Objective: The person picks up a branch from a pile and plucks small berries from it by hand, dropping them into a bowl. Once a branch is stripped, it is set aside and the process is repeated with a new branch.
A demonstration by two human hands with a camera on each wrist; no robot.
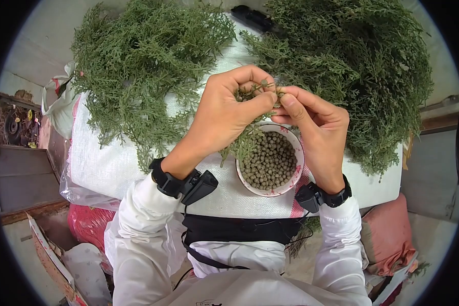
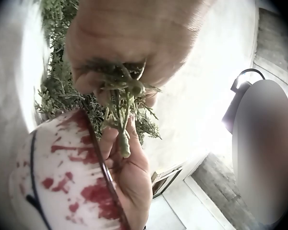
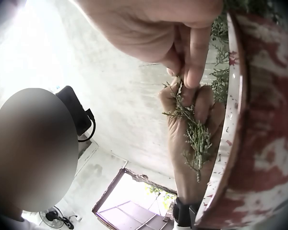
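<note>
My left hand (image 1: 227, 99) grips a green conifer sprig (image 1: 246, 143), its leafy end hanging below the palm. Thumb and forefinger of my right hand (image 1: 319, 117) pinch at the sprig's upper part, right against the left fingertips. What lies between those fingertips is mostly hidden. Just below the hands stands a white bowl (image 1: 270, 193) with red markings, holding many small round brownish-green cones (image 1: 270, 160). In the left wrist view, a thick cut stem (image 2: 125, 146) sticks out under the left hand. The right wrist view shows the sprig's leafy tip (image 3: 199, 143) beside the bowl's rim.
Large heaps of conifer branches lie at the left (image 1: 143, 66) and right (image 1: 341, 66) of a table covered in white woven sheeting (image 1: 107, 168). A black object (image 1: 252, 19) lies at the back. A red cushion (image 1: 390, 234) is at lower right.
</note>
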